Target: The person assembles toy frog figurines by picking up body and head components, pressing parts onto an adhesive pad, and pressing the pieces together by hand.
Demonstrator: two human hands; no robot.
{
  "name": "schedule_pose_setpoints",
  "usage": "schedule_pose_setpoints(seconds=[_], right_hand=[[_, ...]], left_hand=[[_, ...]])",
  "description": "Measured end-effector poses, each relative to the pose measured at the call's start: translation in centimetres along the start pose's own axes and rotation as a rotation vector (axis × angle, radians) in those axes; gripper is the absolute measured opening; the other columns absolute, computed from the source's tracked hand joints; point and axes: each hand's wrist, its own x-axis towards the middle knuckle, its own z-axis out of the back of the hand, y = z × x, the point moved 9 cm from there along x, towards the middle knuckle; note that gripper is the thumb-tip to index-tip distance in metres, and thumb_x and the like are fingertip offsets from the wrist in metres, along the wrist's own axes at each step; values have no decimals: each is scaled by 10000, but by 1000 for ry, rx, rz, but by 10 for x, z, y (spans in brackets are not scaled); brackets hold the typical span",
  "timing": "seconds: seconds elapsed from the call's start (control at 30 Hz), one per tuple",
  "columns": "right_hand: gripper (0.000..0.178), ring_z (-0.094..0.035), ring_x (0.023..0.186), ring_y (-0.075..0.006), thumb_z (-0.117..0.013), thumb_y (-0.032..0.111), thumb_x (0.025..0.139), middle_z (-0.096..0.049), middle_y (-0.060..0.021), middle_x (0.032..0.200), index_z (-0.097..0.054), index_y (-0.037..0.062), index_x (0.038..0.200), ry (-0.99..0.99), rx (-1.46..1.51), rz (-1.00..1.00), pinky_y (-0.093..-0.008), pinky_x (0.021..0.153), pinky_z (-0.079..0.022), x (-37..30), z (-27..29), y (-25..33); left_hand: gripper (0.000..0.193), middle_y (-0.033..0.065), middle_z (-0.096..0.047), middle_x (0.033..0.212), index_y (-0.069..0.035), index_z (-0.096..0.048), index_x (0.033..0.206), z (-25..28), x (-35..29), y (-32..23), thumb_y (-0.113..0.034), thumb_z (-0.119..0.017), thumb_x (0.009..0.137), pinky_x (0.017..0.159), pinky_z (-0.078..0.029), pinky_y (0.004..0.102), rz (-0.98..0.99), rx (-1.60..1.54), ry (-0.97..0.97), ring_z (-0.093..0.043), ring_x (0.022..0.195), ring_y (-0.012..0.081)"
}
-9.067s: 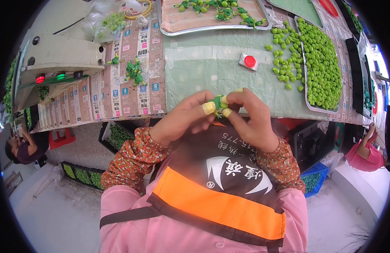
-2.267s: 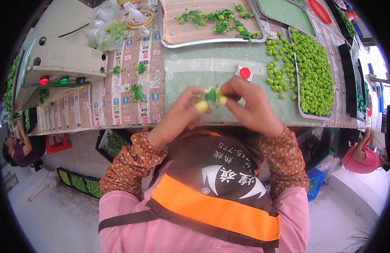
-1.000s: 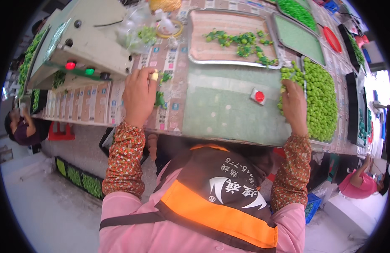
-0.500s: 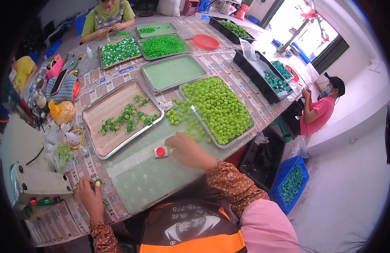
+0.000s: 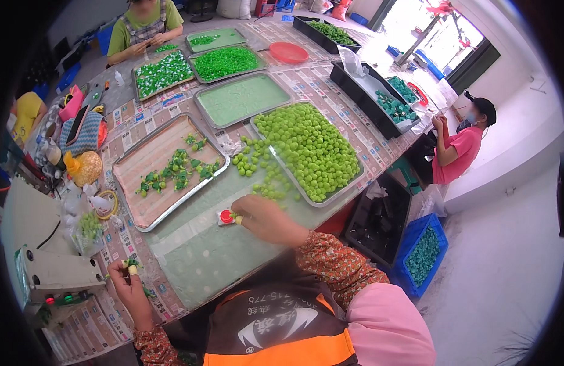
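Note:
Near the table's left front edge, my left hand (image 5: 130, 290) pinches a small green piece (image 5: 132, 263) between thumb and finger; a pale cover sits on a fingertip. My right hand (image 5: 266, 218) is closed over the green mat (image 5: 196, 262), its fingertips beside a small container with a round red top (image 5: 227, 216). A tiny green bit shows at those fingertips, too small to name. Behind this hand, round light-green balls (image 5: 312, 146) fill a tray, and several lie loose at its left side. A tray with a pinkish lining (image 5: 135, 177) holds small green-leaved pieces (image 5: 179, 168).
At left stands a pale machine (image 5: 56, 271) with red and green buttons. Further back are an empty-looking green tray (image 5: 242, 100), trays of bright green pieces (image 5: 226, 62) and a red plate (image 5: 288, 52). A blue crate (image 5: 423, 253) stands at right. Other people sit around the table.
My right hand has moved left, up to the red-topped container. The left hand has risen slightly and now shows the green piece more plainly. The whole view has shifted a little.

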Motion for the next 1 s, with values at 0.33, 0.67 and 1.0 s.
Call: schedule_pose_setpoints(seconds=[0.33,0.67,1.0], right_hand=[[250,-610,824,-295,-648,-8,846,-606,-140,940,-615,19,1092,-23,100,-24,-375,722,-501,-9,2,3],[275,-584,888,-349,-624,-54,806,-586,-131,921,-618,29,1069,50,-311,186,-440,741,-490,4,-11,23],[216,-580,889,-317,-597,-25,783,-565,-114,911,-615,40,989,140,-628,312,-436,733,-503,18,-33,35]], left_hand=[[246,-9,-578,1064,-98,-511,1222,-30,-20,-24,-106,-606,995,648,-409,185,244,-573,175,-497,814,32],[145,18,-622,982,-72,-560,1139,-57,-44,-36,-91,-598,1001,655,-466,200,371,-661,294,-550,787,53],[141,47,-647,975,-94,-495,1148,-88,-71,-38,-133,-545,1022,651,-533,229,465,-737,463,-631,797,97]])
